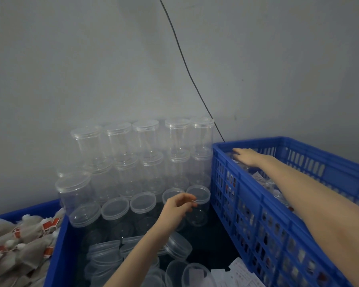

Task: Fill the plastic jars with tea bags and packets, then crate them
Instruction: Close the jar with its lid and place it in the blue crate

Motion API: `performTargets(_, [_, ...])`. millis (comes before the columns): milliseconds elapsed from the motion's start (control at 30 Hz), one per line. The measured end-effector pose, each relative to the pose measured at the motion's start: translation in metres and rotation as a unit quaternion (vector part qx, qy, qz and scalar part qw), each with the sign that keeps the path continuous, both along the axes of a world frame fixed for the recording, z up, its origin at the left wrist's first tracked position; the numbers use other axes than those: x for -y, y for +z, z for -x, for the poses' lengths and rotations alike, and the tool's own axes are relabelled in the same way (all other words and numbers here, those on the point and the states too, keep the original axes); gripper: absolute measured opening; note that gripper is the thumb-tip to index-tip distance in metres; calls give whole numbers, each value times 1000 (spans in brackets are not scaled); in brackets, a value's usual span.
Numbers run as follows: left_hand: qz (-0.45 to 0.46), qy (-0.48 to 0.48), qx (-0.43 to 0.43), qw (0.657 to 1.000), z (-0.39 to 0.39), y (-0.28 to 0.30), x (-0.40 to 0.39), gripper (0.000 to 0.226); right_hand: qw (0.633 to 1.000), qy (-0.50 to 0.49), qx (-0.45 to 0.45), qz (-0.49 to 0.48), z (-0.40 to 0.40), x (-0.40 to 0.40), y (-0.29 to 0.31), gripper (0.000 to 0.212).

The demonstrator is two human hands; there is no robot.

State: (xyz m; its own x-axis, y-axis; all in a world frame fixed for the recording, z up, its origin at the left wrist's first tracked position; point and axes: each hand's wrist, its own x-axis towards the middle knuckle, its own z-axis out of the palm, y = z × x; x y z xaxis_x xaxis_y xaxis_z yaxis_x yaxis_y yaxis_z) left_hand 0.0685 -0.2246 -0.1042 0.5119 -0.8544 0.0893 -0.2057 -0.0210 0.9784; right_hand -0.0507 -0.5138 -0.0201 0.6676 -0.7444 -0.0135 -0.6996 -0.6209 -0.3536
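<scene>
At 3 o'clock in the head view, the right hand [249, 157] reaches over the rim of the blue slotted crate [257, 206] and rests palm-down on a jar inside it; the fingers lie extended, but the crate wall hides whether they curl round the jar, so the grip cannot be told. Filled jars show through the slots along the crate's near wall.

At 6 o'clock, the left hand [177, 207] hovers with loosely curled fingers, holding nothing, just beside the lidded empty jar [197, 200] standing at the right end of the front row. The stack of clear jars [141, 160] rises behind it against the wall at 12 o'clock. Tea bags [19, 241] fill the blue bin [56, 241] at 8 o'clock. Paper packets [238, 274] lie at 5 o'clock.

Procedure, as judged: seat the crated jar upright against its neighbours before letting go. Take the next jar by its body, not the lid, and draw it from the front row so that the stack behind is not disturbed.
</scene>
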Motion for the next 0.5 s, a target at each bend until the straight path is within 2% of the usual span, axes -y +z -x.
performTargets(300, [-11,-2,3,1000,-3,3,-7,20,998,-59,19,-16,5,0,4,66])
performTargets(500, [-33,0,17,999,-5,6,-18,21,993,-64,-7,98,-4,-16,23,58])
